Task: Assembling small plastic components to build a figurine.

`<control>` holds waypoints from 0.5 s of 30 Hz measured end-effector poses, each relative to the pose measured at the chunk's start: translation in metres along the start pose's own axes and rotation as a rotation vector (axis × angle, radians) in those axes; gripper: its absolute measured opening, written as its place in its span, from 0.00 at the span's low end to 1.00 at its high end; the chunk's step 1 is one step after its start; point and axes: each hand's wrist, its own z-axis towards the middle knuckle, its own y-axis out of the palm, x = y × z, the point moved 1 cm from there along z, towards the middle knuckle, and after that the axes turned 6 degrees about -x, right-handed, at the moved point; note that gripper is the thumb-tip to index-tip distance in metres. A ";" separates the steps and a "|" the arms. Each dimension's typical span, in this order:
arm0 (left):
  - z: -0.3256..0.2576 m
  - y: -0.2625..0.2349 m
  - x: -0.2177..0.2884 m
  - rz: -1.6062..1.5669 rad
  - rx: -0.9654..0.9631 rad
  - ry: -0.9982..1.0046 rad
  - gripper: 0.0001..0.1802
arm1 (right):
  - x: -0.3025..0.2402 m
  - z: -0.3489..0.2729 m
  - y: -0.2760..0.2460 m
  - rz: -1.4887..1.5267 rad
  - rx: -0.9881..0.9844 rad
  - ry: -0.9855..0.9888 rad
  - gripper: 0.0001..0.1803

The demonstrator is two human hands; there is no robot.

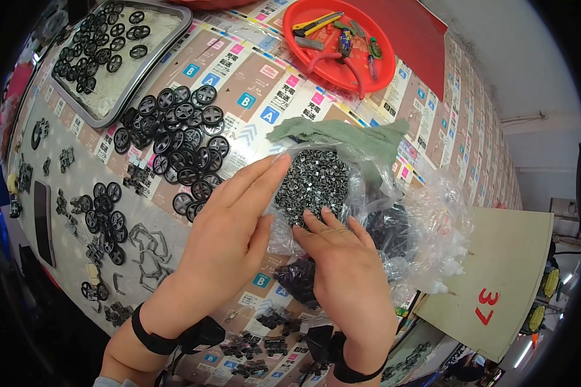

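Observation:
A clear plastic bag (279, 237) lies opened out in the middle of the table, filled with many small dark metal parts (313, 184). My left hand (229, 213) is at the bag's left edge, its fingers stretched out and held side by side, with nothing seen in it. From the near side, my right hand (348, 264) reaches over the bag with its fingers apart. Its fingertips rest on the small parts, and its palm faces down. A green cloth (342, 134) lies along the bag's far edge.
Black spoked wheels (187, 138) are heaped left of the bag, and more lie in a metal tray (163, 58). A red basin (382, 68) holds cutters and pliers. A phone (43, 222) lies far left; crumpled plastic (432, 238) and a cardboard panel (494, 277) stand right.

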 end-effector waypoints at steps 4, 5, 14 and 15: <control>-0.001 0.000 -0.002 -0.029 -0.005 0.010 0.32 | 0.000 0.002 -0.001 -0.013 0.004 -0.002 0.22; -0.001 0.000 -0.001 -0.028 -0.005 0.011 0.32 | 0.000 0.004 -0.002 0.000 0.032 -0.008 0.23; -0.002 0.000 -0.003 -0.003 0.029 0.010 0.31 | -0.012 0.022 0.018 -0.079 0.122 -0.073 0.24; -0.002 0.000 -0.004 -0.007 0.023 0.011 0.31 | -0.012 0.016 0.014 -0.098 0.098 -0.054 0.24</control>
